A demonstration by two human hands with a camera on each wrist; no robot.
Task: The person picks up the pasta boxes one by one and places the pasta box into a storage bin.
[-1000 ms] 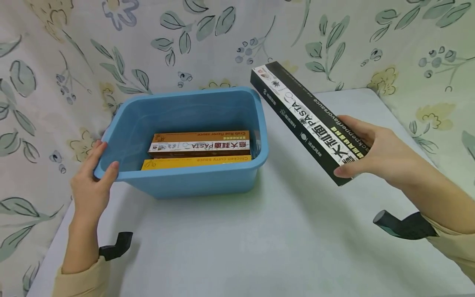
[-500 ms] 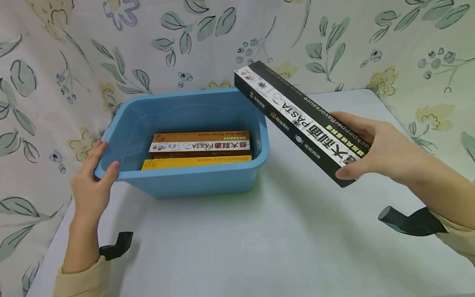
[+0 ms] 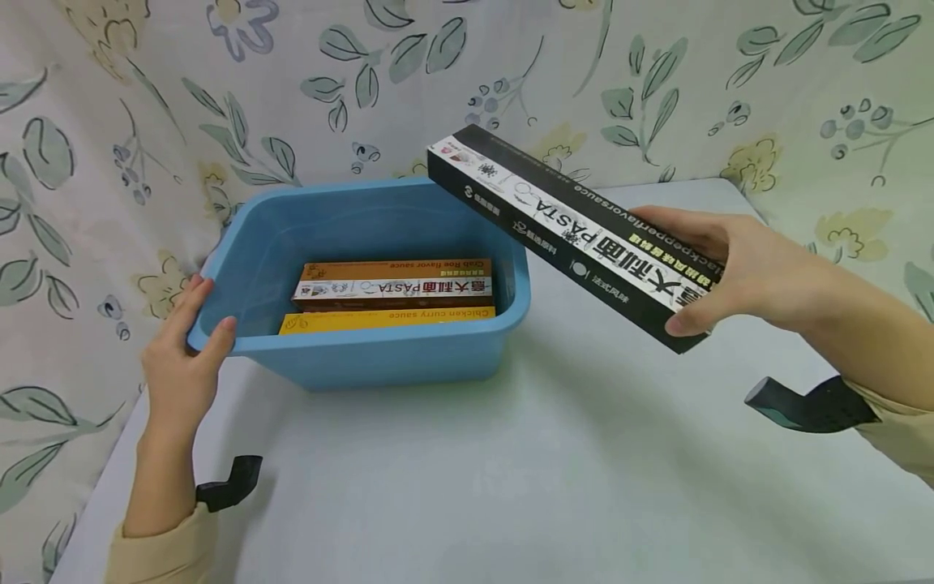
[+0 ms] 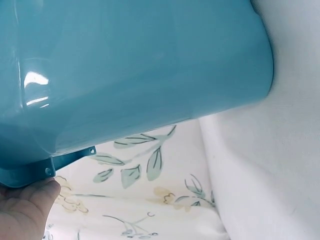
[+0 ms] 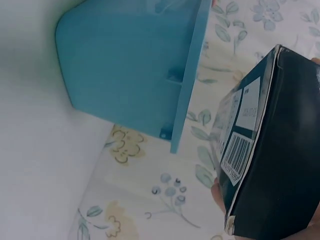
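Observation:
A blue plastic tub (image 3: 379,345) stands on the pale table (image 3: 511,478). Inside it lie a brown-and-white pasta box (image 3: 394,285) and a yellow box (image 3: 387,319). My left hand (image 3: 186,341) grips the tub's left rim, thumb inside; the left wrist view shows that rim (image 4: 30,172) above my fingers (image 4: 25,210). My right hand (image 3: 718,272) holds a long black pasta box (image 3: 569,231) by its near end, tilted, its far end over the tub's right rim. The right wrist view shows the black box (image 5: 270,150) beside the tub's outer wall (image 5: 130,65).
A floral cloth (image 3: 292,89) hangs behind and along both sides of the table. Bare tabletop lies in front of the tub and to its right. Black wrist mounts (image 3: 810,405) show near both sleeves.
My right hand has carried the black box leftward, so its far end now reaches over the tub's right rim. The left hand and tub have stayed put.

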